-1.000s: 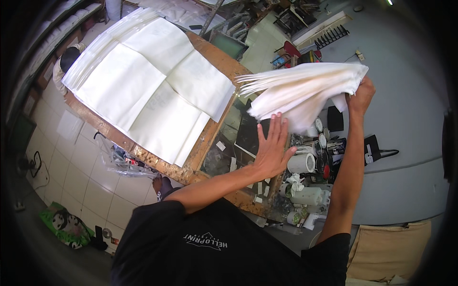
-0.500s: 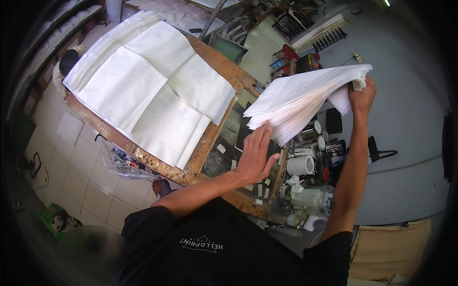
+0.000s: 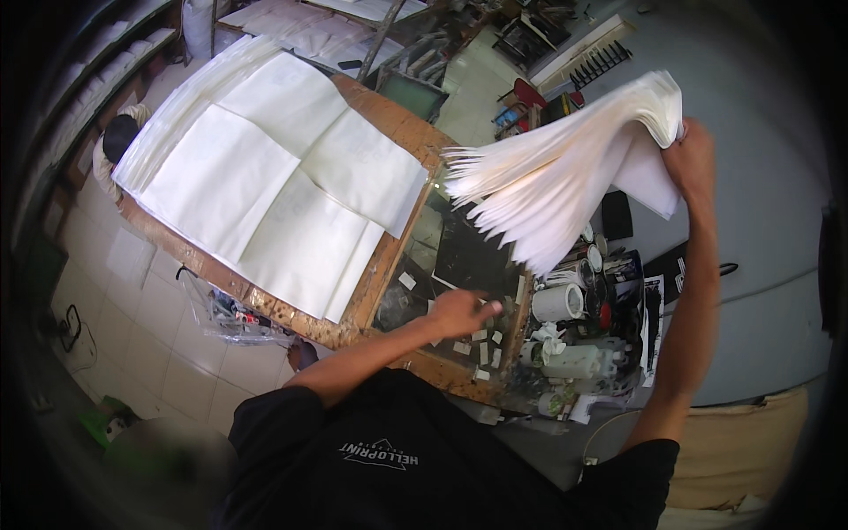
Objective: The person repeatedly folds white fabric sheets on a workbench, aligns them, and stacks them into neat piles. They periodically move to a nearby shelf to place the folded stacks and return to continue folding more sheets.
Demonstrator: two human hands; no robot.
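My right hand [image 3: 689,163], raised on the right, grips a thick stack of white sheets [image 3: 565,168] by its far-right end. The sheets, cloth or paper, bend over at the grip, and their loose ends fan out toward the left. My left hand [image 3: 461,314] is off the stack, over the dark glass-like panel [image 3: 415,305] of the table. Its fingers look loosely curled and its thumb points out to the right; nothing shows in it. Left of it lies a broad pile of white sheets [image 3: 265,177] in overlapping sections on the wooden table [image 3: 389,115].
White tubs [image 3: 558,303] and plastic bottles [image 3: 574,364] crowd the table's right side. Small pale scraps [image 3: 483,353] lie on the panel. A person [image 3: 119,141] is at the far left beyond the table. A clear plastic bag [image 3: 221,309] hangs below the table edge.
My left hand has left the stack's lower edge and drawn back toward me. My right hand has moved slightly right, and the stack has bent and its sheet ends have spread apart.
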